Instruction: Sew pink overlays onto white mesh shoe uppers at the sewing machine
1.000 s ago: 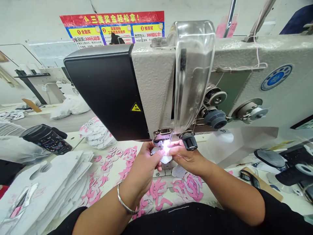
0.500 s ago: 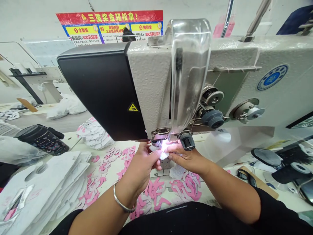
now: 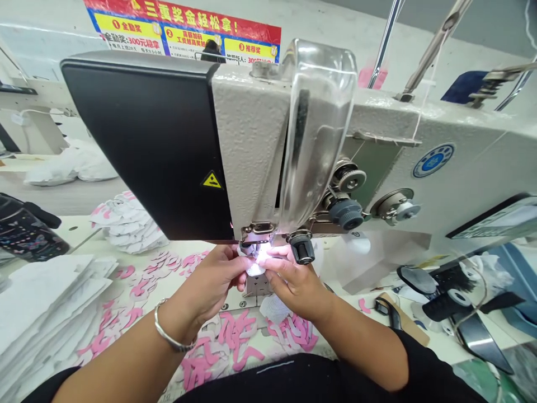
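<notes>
Under the lit needle area of a sewing machine (image 3: pixel 247 129), my two hands hold a small white fabric piece (image 3: pixel 255 270). My left hand (image 3: pixel 222 271) pinches its left side between thumb and fingers. From the right, my right hand (image 3: pixel 296 282) grips the other edge, its fingertips close to the presser foot (image 3: pixel 250 250). Glare from the lamp washes out the stitching spot. Below my right hand lies another white fabric piece (image 3: pixel 274 309). Pink and white cut pieces (image 3: pixel 237 333) are scattered over the table in front of me.
Stacked white sheets (image 3: pixel 46 313) stand at the left, with a pile of pink-and-white pieces (image 3: pixel 130 224) behind. A dark patterned tumbler (image 3: pixel 29 229) is at the far left. On the right are a black thread cone (image 3: pixel 447 305) and a blue bin (image 3: pixel 514 280).
My view has shifted and tilted, so the machine and hands appear further left. Both hands keep their hold on the white fabric piece at the needle.
</notes>
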`<state>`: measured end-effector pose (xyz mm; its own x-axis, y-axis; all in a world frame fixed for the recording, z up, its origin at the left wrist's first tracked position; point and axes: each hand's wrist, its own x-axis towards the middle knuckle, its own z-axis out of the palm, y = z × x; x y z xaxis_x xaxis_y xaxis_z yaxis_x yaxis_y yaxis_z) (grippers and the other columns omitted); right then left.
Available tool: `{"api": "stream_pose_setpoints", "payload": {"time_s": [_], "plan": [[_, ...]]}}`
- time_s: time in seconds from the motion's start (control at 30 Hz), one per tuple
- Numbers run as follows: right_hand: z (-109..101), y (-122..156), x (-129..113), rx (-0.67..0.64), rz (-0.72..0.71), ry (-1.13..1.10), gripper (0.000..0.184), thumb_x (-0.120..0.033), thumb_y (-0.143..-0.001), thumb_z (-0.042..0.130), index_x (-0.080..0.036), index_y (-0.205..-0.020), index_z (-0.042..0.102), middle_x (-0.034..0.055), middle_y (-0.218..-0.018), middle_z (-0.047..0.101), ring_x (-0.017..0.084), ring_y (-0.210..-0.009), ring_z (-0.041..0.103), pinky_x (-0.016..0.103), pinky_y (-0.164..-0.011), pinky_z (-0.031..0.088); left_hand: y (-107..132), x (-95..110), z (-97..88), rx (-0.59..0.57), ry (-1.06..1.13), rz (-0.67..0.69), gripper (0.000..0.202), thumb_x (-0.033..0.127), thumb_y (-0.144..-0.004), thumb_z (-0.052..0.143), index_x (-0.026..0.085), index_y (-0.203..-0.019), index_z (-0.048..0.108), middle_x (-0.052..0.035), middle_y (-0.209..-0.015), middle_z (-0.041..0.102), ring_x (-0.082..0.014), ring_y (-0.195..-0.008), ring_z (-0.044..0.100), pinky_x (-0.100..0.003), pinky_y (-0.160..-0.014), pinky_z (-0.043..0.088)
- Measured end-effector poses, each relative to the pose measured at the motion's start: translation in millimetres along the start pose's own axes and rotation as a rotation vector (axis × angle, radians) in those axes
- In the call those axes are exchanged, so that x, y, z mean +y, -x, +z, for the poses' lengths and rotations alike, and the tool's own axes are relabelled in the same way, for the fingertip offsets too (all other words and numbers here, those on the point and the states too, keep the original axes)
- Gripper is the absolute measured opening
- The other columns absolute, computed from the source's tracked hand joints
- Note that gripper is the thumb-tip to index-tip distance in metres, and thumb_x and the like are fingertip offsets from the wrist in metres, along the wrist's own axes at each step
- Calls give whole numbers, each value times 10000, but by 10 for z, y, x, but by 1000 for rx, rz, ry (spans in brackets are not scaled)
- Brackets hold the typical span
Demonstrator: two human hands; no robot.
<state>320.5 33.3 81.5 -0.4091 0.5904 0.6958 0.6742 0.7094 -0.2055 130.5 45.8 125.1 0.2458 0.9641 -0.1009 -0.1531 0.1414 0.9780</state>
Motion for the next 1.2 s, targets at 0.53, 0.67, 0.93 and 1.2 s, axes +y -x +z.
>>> {"api": "stream_pose_setpoints", "payload": {"time_s": [0.53, 0.67, 0.93, 1.2], "plan": [[31, 8, -126, 84, 75, 76, 311, -195, -903, 551, -285, -1176, 670, 86, -1021, 577, 249, -983, 577, 469, -901, 499, 10, -67, -26, 98, 121, -37, 174, 169, -704, 728, 176, -753, 561, 29, -677, 596, -80, -522, 528, -215, -500, 460], [31, 27, -191, 69, 80, 123, 324, -198, -922, 515, -244, -1217, 641, 115, -1076, 585, 266, -1032, 579, 495, -929, 488, -36, -89, -79, 32, 115, -13, 101, 169, -711, 717, 158, -698, 617, 21, -617, 581, -76, -506, 511, -205, -486, 435], [6, 86, -339, 35, 90, 203, 341, -242, -926, 517, -207, -1246, 629, 109, -978, 660, 287, -1058, 592, 477, -918, 495, -233, -93, -181, -41, 87, -39, 199, 272, -681, 814, 125, -655, 681, 3, -581, 557, -68, -502, 465, -204, -474, 386], [21, 96, -255, 43, 68, 159, 344, -195, -907, 540, -223, -1237, 631, 103, -1033, 664, 294, -1103, 576, 497, -950, 473, -235, -74, -134, -39, 133, 25, 244, 311, -645, 833, 135, -617, 666, 6, -537, 537, -83, -495, 466, -216, -473, 365]]}}
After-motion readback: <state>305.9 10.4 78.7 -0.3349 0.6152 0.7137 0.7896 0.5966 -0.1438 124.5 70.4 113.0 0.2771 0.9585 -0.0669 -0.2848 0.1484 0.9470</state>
